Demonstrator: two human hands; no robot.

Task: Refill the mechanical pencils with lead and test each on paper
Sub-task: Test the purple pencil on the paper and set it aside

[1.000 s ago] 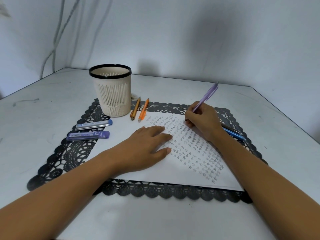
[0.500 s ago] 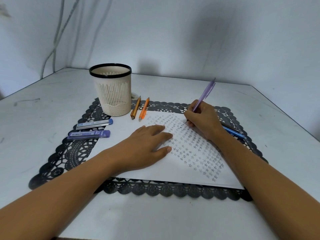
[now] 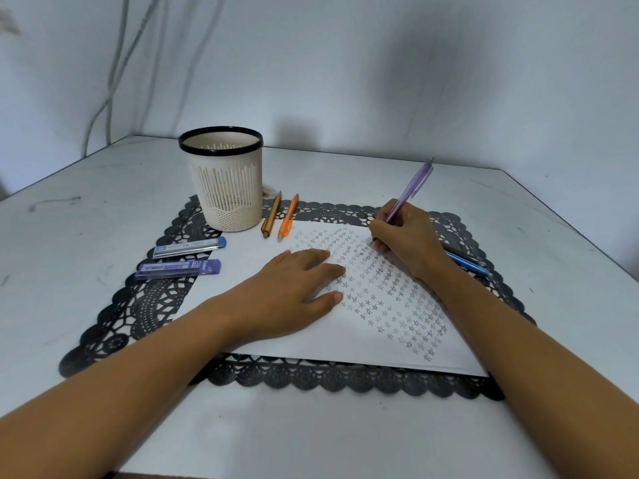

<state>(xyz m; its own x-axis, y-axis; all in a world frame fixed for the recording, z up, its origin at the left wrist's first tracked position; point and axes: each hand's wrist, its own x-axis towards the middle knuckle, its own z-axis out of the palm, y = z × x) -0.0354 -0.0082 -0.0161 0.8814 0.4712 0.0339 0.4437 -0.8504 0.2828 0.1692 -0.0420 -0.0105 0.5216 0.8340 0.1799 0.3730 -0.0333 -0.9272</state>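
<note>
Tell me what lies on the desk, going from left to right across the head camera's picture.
purple lead case → cream cup → brown pencil → orange pencil → right hand holding the purple pencil → blue pencil

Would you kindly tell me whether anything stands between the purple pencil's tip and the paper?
Nothing visible does. The right hand grips the purple pencil with its tip down at the far part of the paper; the left hand rests flat on the sheet, apart from the tip.
</note>
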